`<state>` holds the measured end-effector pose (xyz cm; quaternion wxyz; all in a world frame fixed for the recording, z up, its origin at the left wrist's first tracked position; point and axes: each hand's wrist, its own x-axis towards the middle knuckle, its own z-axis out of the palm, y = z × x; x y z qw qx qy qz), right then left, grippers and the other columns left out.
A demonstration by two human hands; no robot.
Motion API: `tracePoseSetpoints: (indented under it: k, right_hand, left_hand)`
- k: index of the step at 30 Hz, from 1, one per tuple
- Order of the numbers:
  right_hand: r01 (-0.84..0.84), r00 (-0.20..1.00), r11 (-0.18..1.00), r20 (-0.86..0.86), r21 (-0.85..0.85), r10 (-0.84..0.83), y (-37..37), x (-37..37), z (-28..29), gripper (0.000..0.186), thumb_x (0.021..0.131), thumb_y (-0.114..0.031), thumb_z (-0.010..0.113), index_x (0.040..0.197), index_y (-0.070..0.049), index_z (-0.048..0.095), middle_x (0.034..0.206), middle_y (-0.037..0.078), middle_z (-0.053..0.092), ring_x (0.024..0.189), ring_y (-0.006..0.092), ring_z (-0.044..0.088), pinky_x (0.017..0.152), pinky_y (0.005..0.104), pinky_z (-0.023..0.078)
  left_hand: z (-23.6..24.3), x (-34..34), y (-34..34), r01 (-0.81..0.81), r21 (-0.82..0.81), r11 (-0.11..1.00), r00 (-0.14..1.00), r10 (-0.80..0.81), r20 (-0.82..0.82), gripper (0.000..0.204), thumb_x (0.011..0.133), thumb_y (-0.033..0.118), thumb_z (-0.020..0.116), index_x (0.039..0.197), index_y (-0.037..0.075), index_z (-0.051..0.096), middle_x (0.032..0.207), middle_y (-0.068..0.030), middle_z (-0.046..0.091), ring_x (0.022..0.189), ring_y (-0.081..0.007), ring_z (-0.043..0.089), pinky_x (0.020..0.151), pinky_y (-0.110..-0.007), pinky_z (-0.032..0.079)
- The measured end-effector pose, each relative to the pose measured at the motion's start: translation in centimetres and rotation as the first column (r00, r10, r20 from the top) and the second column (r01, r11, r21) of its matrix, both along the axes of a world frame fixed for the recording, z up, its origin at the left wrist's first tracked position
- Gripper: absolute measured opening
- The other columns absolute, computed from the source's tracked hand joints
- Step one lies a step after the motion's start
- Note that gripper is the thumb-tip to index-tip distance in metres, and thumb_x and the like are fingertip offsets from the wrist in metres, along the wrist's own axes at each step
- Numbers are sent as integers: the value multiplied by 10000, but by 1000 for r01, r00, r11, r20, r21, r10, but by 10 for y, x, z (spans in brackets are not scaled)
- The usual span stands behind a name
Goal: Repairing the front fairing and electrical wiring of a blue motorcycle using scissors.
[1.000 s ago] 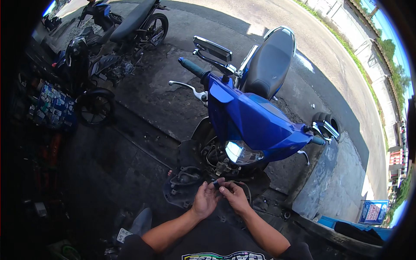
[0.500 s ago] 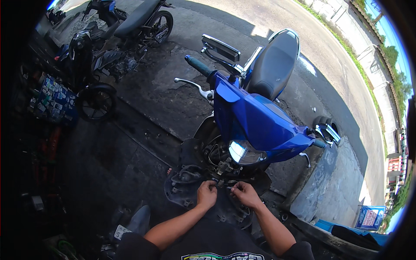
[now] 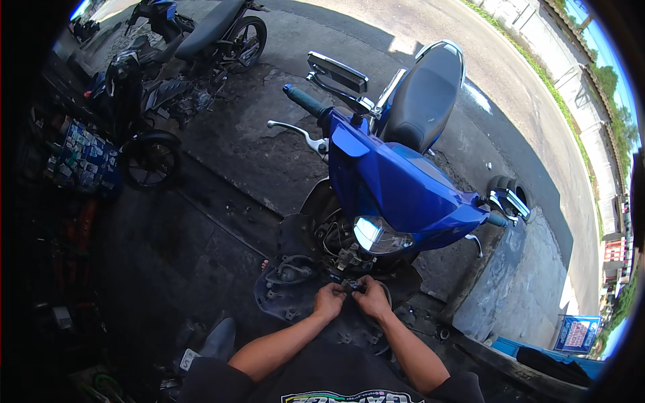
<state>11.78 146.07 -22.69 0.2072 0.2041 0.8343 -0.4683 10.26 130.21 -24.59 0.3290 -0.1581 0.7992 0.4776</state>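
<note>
My left hand point(image 3: 329, 301) and my right hand point(image 3: 371, 297) are close together below the headlight point(image 3: 379, 236) of a blue motorcycle point(image 3: 403, 174). Both hands are closed, fingertips pinching at a small part point(image 3: 351, 285) between them, too small to name. Under the hands lies a dark fairing panel point(image 3: 274, 303) with its inner side up, with cables and brackets on it. Just beyond the fingers, metal fittings and hoses point(image 3: 346, 255) show at the motorcycle's exposed front.
A silver lever point(image 3: 295, 131) and a mirror point(image 3: 339, 72) jut out on the left, another mirror point(image 3: 512, 205) on the right. More motorcycles point(image 3: 144, 111) stand at the far left. A concrete ledge point(image 3: 497, 282) runs along the right. A shoe point(image 3: 219, 341) shows at lower left.
My two hands have come closer together, the right one shifting left and slightly up. The small part now shows between the fingertips.
</note>
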Motion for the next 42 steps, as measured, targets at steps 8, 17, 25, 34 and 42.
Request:
tracePoseSetpoints:
  k: [8,17,25,34,42]
  right_hand:
    - [66,998,996,-20,-61,-67,5,-2,-2,370,713,-145,788,969,26,582,816,136,636,750,195,581,691,357,474]
    - [113,993,989,29,-96,-111,5,-2,-6,451,711,-203,814,1018,41,591,854,114,616,778,189,568,705,351,466]
    - [121,992,993,48,3,-121,-4,-4,-14,580,692,-201,821,1127,101,585,967,193,669,887,240,633,792,355,496]
    - [308,950,913,143,-268,-279,-2,-9,-16,557,727,-105,789,1184,119,562,998,161,685,900,195,642,818,317,496]
    - [55,998,919,41,-391,-42,23,-3,-2,210,844,-127,676,988,-2,587,861,23,618,795,109,552,732,265,444]
  left_hand:
    - [-18,5,3,-106,194,975,994,101,36,217,887,179,678,1020,9,702,787,-48,684,675,-110,624,601,-275,488]
    - [-2,-2,9,-328,291,899,933,259,250,126,923,128,628,935,3,634,800,-65,660,647,-142,637,565,-279,545]
    - [-9,10,7,-296,325,898,949,239,204,191,866,71,650,1019,-42,640,856,-100,695,689,-159,676,611,-291,576]
    - [-5,19,9,-172,219,961,985,171,24,239,847,149,712,1018,-18,703,853,-124,740,762,-189,716,701,-322,549]
    - [17,11,5,-107,13,994,991,108,-78,277,797,156,743,1005,-24,711,806,-124,734,713,-192,708,677,-320,545]
